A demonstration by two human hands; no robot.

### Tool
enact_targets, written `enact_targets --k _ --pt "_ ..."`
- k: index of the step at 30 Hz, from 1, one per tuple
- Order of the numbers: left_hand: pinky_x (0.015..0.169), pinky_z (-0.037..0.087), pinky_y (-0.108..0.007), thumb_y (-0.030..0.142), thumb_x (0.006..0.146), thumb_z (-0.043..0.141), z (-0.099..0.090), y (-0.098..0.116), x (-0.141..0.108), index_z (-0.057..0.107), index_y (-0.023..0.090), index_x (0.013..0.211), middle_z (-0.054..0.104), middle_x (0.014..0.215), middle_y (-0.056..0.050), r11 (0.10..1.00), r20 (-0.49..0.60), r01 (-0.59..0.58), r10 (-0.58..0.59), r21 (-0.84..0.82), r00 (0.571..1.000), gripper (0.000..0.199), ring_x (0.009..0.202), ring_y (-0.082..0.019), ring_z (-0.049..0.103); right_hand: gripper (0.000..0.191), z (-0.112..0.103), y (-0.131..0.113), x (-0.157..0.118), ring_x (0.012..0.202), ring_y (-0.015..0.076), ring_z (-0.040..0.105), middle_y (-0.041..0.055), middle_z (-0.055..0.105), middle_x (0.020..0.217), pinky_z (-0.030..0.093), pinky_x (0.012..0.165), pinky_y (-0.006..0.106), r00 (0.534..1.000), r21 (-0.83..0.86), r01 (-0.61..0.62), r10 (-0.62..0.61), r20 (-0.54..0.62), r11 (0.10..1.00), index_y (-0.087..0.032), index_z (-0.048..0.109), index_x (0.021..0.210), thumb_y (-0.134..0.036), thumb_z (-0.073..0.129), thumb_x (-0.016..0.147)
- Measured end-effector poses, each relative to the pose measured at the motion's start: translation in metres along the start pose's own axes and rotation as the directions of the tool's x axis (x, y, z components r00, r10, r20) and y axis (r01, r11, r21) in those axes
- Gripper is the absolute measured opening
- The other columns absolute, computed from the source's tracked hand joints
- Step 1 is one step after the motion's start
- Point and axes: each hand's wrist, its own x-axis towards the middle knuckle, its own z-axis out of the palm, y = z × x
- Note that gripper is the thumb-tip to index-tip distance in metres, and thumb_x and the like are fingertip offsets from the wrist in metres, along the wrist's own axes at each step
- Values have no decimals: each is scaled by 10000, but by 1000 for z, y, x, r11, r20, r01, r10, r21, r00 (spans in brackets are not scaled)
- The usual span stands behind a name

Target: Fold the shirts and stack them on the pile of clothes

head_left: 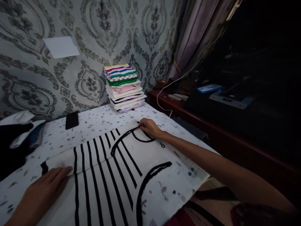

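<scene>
A white tank top [103,169] with black stripes and black-trimmed neck and armholes lies spread on the bed, its far side folded over toward the middle. My right hand [149,127] pinches the top's far shoulder strap, fingers closed on the cloth. Near the hem, at the left, my left hand [45,191] rests on the fabric with its fingers stretched out along the folded edge. Its thumb and part of its fingertips are hidden.
Behind the top stands a stack of folded clothes [124,91] by the wall. A black phone [72,120] lies on the patterned sheet [94,121]. Dark and white garments [17,135] are heaped at the left. A white cable [162,91] crosses the brown wooden furniture [188,113] at the right.
</scene>
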Motion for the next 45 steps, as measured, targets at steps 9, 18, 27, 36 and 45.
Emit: enact_targets --k 9,18,27,36,45 --pt "850 570 -538 627 832 299 6 -16 -13 752 531 986 757 1132 62 986 -37 78 -84 -144 996 488 1079 -341 692 91 -13 -15 8 739 153 585 -1 685 803 387 653 242 986 8 -142 140 90 990 -193 664 861 -216 596 805" --pt "825 548 -346 517 939 368 -32 21 5 680 240 1023 758 1033 -59 912 -15 168 -188 -374 982 426 907 -247 709 316 11 -21 52 781 220 650 84 737 890 433 651 286 924 -27 -381 381 6 924 -143 678 1069 -212 622 766" --pt "666 449 -257 330 904 446 -35 -14 13 652 189 1054 657 778 -3 795 7 329 -379 -509 926 291 709 -158 591 207 19 -14 60 845 236 670 80 736 885 464 709 314 922 -128 -381 387 25 916 -183 703 956 -241 609 782" --pt "625 387 -275 391 840 540 -15 -70 36 626 183 721 651 724 -28 660 78 602 -642 -451 763 254 700 -177 574 218 29 -58 33 1043 342 630 149 664 1057 525 789 458 999 -259 4 -16 -44 966 -230 686 891 -340 498 873" --pt "635 388 -265 390 817 584 -12 -61 41 686 184 820 711 848 -47 650 103 657 -677 -381 729 230 789 -189 606 200 79 -165 -21 1054 285 639 121 673 1161 552 870 478 656 205 699 -728 199 685 -298 683 1068 -314 517 959"
